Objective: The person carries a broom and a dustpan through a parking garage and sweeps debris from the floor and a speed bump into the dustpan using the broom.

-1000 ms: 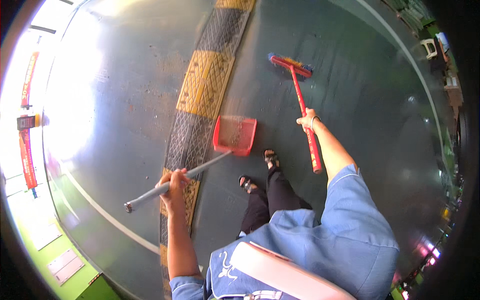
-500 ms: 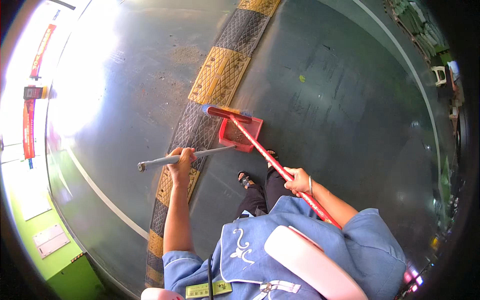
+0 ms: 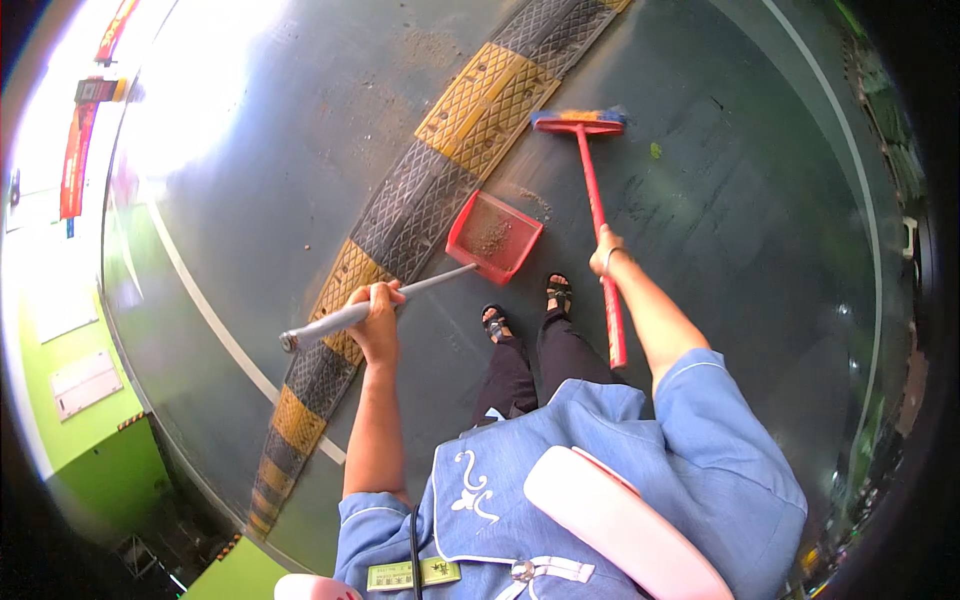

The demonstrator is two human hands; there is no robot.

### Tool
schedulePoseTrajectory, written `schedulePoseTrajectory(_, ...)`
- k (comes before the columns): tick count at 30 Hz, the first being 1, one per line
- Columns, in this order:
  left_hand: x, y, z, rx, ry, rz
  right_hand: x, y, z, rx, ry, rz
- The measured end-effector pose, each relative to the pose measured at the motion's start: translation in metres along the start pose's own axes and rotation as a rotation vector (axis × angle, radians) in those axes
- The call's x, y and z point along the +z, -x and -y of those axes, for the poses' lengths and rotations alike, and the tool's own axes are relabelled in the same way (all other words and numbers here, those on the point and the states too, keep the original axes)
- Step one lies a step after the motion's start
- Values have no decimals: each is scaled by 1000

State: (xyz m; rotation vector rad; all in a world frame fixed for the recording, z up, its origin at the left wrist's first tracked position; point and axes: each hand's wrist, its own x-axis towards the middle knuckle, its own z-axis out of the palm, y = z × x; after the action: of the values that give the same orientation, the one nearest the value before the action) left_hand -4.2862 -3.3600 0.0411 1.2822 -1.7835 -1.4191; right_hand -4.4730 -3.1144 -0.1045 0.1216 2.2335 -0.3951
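Note:
My left hand (image 3: pixel 373 322) is closed around the grey handle of a red dustpan (image 3: pixel 525 232). The pan stands on the floor beside a speed bump, with sandy dirt (image 3: pixel 488 234) inside it. A little more dirt (image 3: pixel 533 203) lies on the floor by its far edge. In my right hand (image 3: pixel 607 250) is the red stick of a broom (image 3: pixel 589 128), its fingers wrapped round it. The broom head, with blue and yellow bristles, is far ahead and right of the pan, apart from it.
A black and yellow speed bump (image 3: pixel 415 200) runs diagonally from near left to far right. Loose dirt (image 3: pixel 428 48) is scattered beyond it on the left. A green leaf (image 3: pixel 655 150) lies right of the broom head. My sandalled feet (image 3: pixel 558 292) stand just behind the pan.
The broom head has moved from over the dustpan to farther ahead and right, as my right arm stretched forward. Dirt in the pan now shows openly. My left hand keeps its hold.

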Motion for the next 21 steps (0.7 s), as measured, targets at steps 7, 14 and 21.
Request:
schedulePoseTrajectory(7,-13,-34,-1,-50,21,67,14,79,-50,-182,614,339)
schedulePoseTrajectory(14,-33,-35,0,-87,21,175,-31,156,-81,-100,241,334)
schedulePoseTrajectory(21,-51,-29,13,-12,-52,382,71,110,-63,62,-784,445)
